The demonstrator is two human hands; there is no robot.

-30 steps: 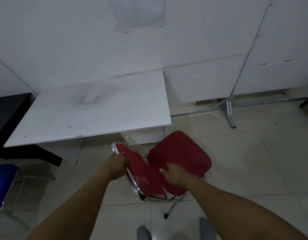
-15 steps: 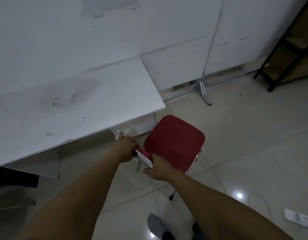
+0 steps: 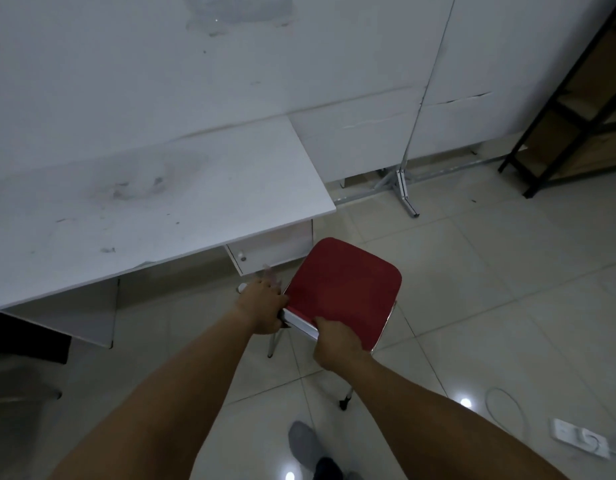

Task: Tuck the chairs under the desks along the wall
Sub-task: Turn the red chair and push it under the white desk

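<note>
A red chair (image 3: 344, 289) with chrome legs stands on the tiled floor just off the right front corner of the white desk (image 3: 154, 209), which sits against the wall. Its backrest faces me edge-on, a thin chrome-rimmed strip. My left hand (image 3: 263, 306) grips the backrest's left end and my right hand (image 3: 336, 341) grips its right end. The seat points away from me toward the desk's small drawer unit (image 3: 265, 251); the chair is outside the desk, not under it.
A white partition on a metal foot (image 3: 405, 188) runs along the wall to the right. A black shelf frame (image 3: 555, 133) stands at far right. A power strip with a white cable (image 3: 576, 438) lies on the floor at lower right. My shoes (image 3: 310, 452) are below.
The chair's backrest has swung from slanted and showing its red face to edge-on toward me. My view has shifted right and closer, and both hands have stayed on the backrest.
</note>
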